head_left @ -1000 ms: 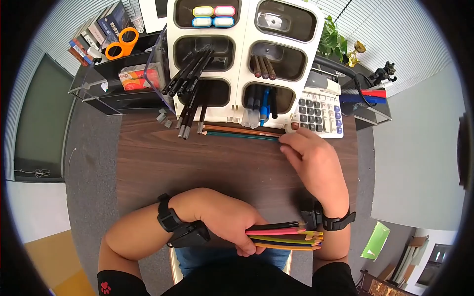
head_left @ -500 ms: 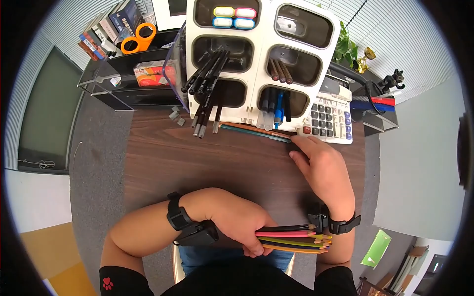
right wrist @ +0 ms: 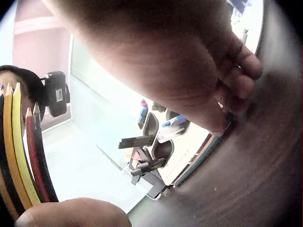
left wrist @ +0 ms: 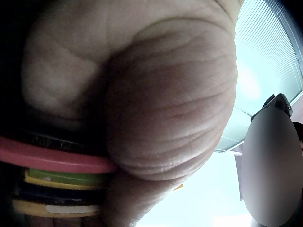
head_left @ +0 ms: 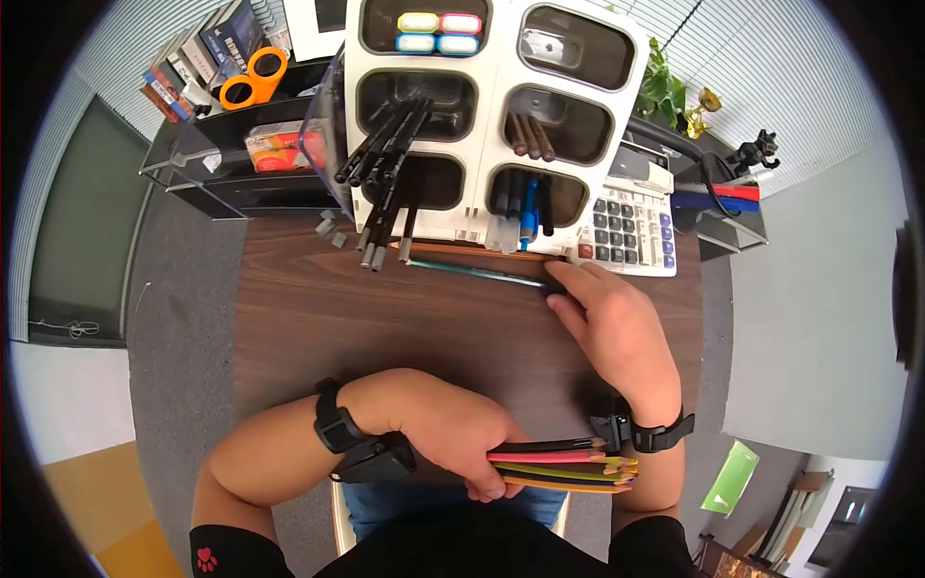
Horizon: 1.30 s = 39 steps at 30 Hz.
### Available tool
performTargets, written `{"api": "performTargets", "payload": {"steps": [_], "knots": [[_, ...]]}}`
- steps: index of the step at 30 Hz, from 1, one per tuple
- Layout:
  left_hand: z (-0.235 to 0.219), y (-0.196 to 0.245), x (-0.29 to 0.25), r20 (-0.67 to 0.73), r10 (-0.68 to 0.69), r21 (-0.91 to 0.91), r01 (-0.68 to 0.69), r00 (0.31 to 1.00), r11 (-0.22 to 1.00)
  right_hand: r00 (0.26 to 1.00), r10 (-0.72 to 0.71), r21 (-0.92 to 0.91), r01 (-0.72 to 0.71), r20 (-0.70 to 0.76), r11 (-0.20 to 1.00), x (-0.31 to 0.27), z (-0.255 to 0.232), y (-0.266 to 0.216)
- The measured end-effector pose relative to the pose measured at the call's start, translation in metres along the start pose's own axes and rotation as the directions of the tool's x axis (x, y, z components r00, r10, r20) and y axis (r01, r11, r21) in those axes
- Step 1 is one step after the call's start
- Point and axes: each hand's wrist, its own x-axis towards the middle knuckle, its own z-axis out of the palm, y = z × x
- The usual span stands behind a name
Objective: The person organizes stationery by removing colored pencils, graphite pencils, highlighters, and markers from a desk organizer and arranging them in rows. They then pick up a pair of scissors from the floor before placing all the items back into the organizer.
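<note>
My left hand (head_left: 453, 433) grips a bundle of colored pencils (head_left: 568, 465), points toward the right, low over the near side of the desk. Black, pink, yellow-green and orange barrels show, and in the left wrist view a pink pencil (left wrist: 52, 155) lies across the palm. At the foot of the organizer, my right hand (head_left: 626, 332) pinches the right end of a teal pencil (head_left: 477, 274) between thumb and forefinger. Its left end lies on the desk, point to the left. A brown pencil (head_left: 482, 251) lies behind it, along the organizer's front edge.
The white organizer (head_left: 482, 144) stands at the back with black pencils (head_left: 385, 164), brown pencils (head_left: 532, 138), pens (head_left: 525, 217) and highlighters (head_left: 438, 33). A calculator (head_left: 626, 231) is to its right. Grey eraser bits (head_left: 330, 231) lie left of it. Orange scissors (head_left: 255, 79) stand farther left.
The right end of the teal pencil has come away from the brown pencil, toward me, with my right fingers at it. My left hand keeps its bundle in place.
</note>
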Motion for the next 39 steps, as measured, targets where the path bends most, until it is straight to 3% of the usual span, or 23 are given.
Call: {"api": "performTargets", "payload": {"steps": [7, 9, 20, 22, 25, 38, 39], "knots": [[0.002, 0.002, -0.001, -0.024, -0.017, -0.044, 0.016, 1.0, 0.999, 1.0, -0.026, 0.062, 0.025, 0.013, 0.998, 0.001, -0.003, -0.002], [0.002, 0.002, -0.002, -0.039, -0.038, -0.058, 0.035, 0.999, 0.998, 0.981, -0.102, 0.152, 0.077, 0.163, 0.985, 0.002, -0.005, -0.001], [0.003, -0.003, 0.001, -0.016, 0.013, -0.113, -0.014, 1.0, 0.993, 0.996, -0.054, 0.167, 0.04, 0.077, 0.985, 0.005, -0.001, -0.012], [0.003, -0.002, 0.001, -0.016, 0.014, -0.108, -0.015, 1.0, 0.994, 0.984, -0.129, 0.166, 0.107, 0.125, 0.98, 0.004, -0.002, -0.008], [0.002, 0.001, 0.0, -0.018, 0.008, -0.073, -0.01, 1.0, 0.997, 0.978, -0.11, 0.136, 0.086, 0.179, 0.987, 0.002, -0.001, -0.01], [0.001, 0.003, -0.001, -0.034, -0.008, 0.013, 0.009, 0.999, 1.0, 0.983, -0.054, 0.08, 0.04, 0.177, 0.996, -0.002, -0.001, -0.009], [0.001, 0.002, -0.001, -0.027, -0.007, 0.018, 0.007, 1.0, 1.0, 0.977, -0.09, 0.16, 0.06, 0.191, 0.985, -0.004, -0.001, -0.007]]}}
